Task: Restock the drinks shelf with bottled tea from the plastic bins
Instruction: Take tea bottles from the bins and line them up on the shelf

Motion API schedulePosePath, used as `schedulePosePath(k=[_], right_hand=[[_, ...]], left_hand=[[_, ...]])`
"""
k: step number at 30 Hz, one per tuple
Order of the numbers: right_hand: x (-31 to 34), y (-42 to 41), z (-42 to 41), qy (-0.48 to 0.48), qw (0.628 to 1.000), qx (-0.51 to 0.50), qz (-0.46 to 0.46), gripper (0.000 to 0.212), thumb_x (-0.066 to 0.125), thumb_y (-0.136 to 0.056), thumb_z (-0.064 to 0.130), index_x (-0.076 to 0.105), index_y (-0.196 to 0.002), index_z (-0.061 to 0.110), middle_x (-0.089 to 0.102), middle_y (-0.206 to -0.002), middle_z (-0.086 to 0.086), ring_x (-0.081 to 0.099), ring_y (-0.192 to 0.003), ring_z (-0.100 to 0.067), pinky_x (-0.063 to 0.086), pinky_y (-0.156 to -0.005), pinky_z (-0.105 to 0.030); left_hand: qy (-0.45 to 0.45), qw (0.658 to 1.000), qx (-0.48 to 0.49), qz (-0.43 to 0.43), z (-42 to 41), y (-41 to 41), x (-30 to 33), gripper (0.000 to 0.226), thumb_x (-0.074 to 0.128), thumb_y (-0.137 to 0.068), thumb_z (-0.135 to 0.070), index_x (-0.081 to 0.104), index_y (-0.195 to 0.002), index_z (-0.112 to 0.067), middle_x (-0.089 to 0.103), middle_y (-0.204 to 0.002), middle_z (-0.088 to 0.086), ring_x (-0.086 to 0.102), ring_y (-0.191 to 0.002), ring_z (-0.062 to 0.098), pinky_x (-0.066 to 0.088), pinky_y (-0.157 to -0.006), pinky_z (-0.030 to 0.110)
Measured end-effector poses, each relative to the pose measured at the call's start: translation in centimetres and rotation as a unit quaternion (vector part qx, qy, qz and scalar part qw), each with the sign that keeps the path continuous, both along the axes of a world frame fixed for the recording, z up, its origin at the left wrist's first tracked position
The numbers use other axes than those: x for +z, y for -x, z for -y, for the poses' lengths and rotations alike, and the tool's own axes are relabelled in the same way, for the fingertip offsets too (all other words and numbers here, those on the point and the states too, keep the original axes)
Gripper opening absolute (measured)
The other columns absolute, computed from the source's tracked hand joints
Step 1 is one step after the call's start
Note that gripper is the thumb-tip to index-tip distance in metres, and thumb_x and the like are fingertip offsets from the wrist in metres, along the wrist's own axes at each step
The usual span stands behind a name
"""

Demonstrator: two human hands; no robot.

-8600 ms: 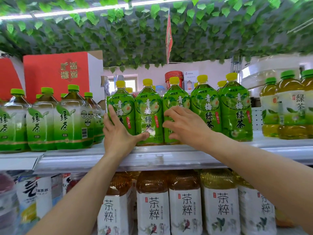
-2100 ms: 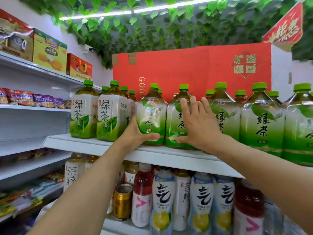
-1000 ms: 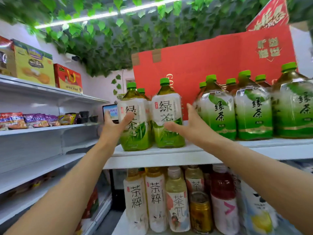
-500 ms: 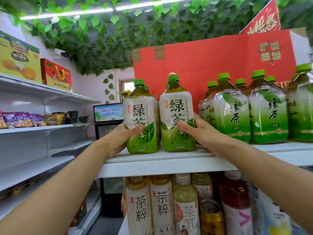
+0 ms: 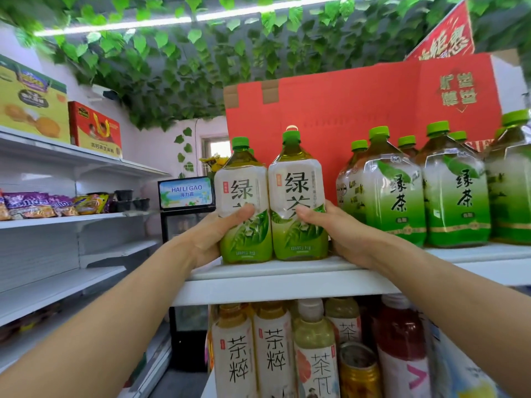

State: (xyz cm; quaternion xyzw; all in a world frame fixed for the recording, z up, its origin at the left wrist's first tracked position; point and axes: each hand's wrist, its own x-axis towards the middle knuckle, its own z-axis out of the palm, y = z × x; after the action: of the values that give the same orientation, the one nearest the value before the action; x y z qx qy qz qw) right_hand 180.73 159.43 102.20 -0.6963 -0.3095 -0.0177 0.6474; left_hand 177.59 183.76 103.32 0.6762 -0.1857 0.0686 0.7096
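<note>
Two tea bottles [image 5: 271,214] stand touching on the shelf [image 5: 287,271]; left hand [image 5: 214,235] and right hand [image 5: 334,229] clasp their outer sides, thumbs across the labels.

The white shelf [image 5: 287,278] in front of me carries two green tea bottles at its left end, standing upright and touching side by side: the left bottle [image 5: 244,214] and the right bottle [image 5: 298,208]. Farther right on the shelf, apart from that pair, stands a row of green-capped bottles [image 5: 457,191]. Behind them all, at the far side, a red carton [image 5: 359,110] stands on the shelf.
</note>
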Motion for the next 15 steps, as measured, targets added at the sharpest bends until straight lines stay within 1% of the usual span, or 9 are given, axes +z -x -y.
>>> schedulePosePath(k=[1,2,3,4,5,7,8,12,15], right_hand=[[0.0,-0.1,0.0,-0.005,1.000,0.009,-0.009,0.083,0.077,-0.069,0.054,0.041,-0.141,0.033,0.060,-0.132,0.009,0.050,-0.129,-0.018,0.028,-0.117,-0.051],[-0.1,-0.2,0.1,-0.010,1.000,0.013,-0.015,0.084,0.075,-0.068,0.054,0.041,-0.142,0.033,0.060,-0.133,0.009,0.050,-0.130,-0.019,0.028,-0.117,-0.052],[-0.2,-0.4,0.1,-0.015,1.000,0.016,-0.018,0.088,0.075,-0.067,0.054,0.039,-0.144,0.032,0.059,-0.135,0.008,0.049,-0.131,-0.020,0.028,-0.117,-0.052],[-0.2,-0.6,0.2,-0.019,0.999,0.017,-0.020,0.089,0.076,-0.068,0.054,0.038,-0.145,0.031,0.058,-0.137,0.007,0.048,-0.132,-0.020,0.028,-0.117,-0.053],[-0.2,-0.8,0.3,-0.023,0.999,0.020,-0.019,0.085,0.077,-0.070,0.053,0.041,-0.144,0.031,0.059,-0.136,0.007,0.049,-0.131,-0.021,0.029,-0.116,-0.053],[-0.2,-0.8,0.4,-0.030,0.999,0.034,-0.011,0.070,0.074,-0.073,0.048,0.049,-0.136,0.033,0.065,-0.129,0.007,0.055,-0.126,-0.021,0.034,-0.114,-0.052],[-0.2,-0.8,0.5,-0.033,0.999,0.039,-0.006,0.067,0.072,-0.072,0.046,0.050,-0.134,0.034,0.066,-0.126,0.008,0.056,-0.124,-0.020,0.035,-0.113,-0.052],[-0.1,-0.4,1.3,-0.049,0.997,0.055,0.000,0.073,0.075,-0.068,0.042,0.050,-0.137,0.039,0.068,-0.124,0.012,0.056,-0.125,-0.018,0.036,-0.112,-0.052],[-0.2,-0.1,1.4,-0.059,0.996,0.068,-0.011,0.071,0.073,-0.071,0.038,0.048,-0.138,0.041,0.068,-0.124,0.010,0.057,-0.123,-0.019,0.037,-0.111,-0.052]], left_hand=[[0.002,1.000,0.005,-0.001,0.1,0.0,0.0,0.055,0.086,-0.066,-0.034,0.067,-0.115,-0.019,0.076,-0.110,0.010,0.075,-0.097,0.022,0.061,-0.068,0.032],[0.008,1.000,0.012,-0.001,0.3,0.1,0.0,0.049,0.081,-0.070,-0.031,0.067,-0.115,-0.019,0.076,-0.110,0.010,0.075,-0.097,0.022,0.061,-0.068,0.032],[0.015,1.000,0.020,0.001,0.4,0.1,-0.1,0.047,0.079,-0.070,-0.030,0.068,-0.114,-0.019,0.077,-0.109,0.010,0.075,-0.097,0.022,0.062,-0.068,0.032],[0.025,0.999,0.028,0.005,0.7,0.0,-0.2,0.048,0.079,-0.069,-0.030,0.068,-0.115,-0.018,0.077,-0.109,0.011,0.075,-0.096,0.023,0.062,-0.068,0.033],[0.033,0.999,0.036,0.011,0.9,0.0,-0.4,0.051,0.080,-0.068,-0.030,0.067,-0.115,-0.017,0.077,-0.108,0.011,0.076,-0.095,0.023,0.062,-0.068,0.033],[0.040,0.998,0.042,0.020,1.2,-0.1,-0.5,0.051,0.080,-0.068,-0.030,0.067,-0.115,-0.016,0.077,-0.106,0.012,0.076,-0.093,0.024,0.061,-0.066,0.033],[0.040,0.998,0.043,0.025,1.3,0.0,-0.5,0.050,0.080,-0.069,-0.030,0.067,-0.116,-0.017,0.077,-0.105,0.011,0.076,-0.092,0.024,0.061,-0.065,0.032],[0.052,0.997,0.048,0.027,1.0,0.2,-0.5,0.060,0.078,-0.066,-0.031,0.063,-0.123,-0.017,0.077,-0.106,0.010,0.076,-0.092,0.023,0.062,-0.066,0.034],[0.068,0.997,0.039,0.022,1.3,0.3,-0.7,0.065,0.081,-0.060,-0.033,0.063,-0.121,-0.018,0.078,-0.103,0.011,0.077,-0.088,0.024,0.061,-0.063,0.035]])
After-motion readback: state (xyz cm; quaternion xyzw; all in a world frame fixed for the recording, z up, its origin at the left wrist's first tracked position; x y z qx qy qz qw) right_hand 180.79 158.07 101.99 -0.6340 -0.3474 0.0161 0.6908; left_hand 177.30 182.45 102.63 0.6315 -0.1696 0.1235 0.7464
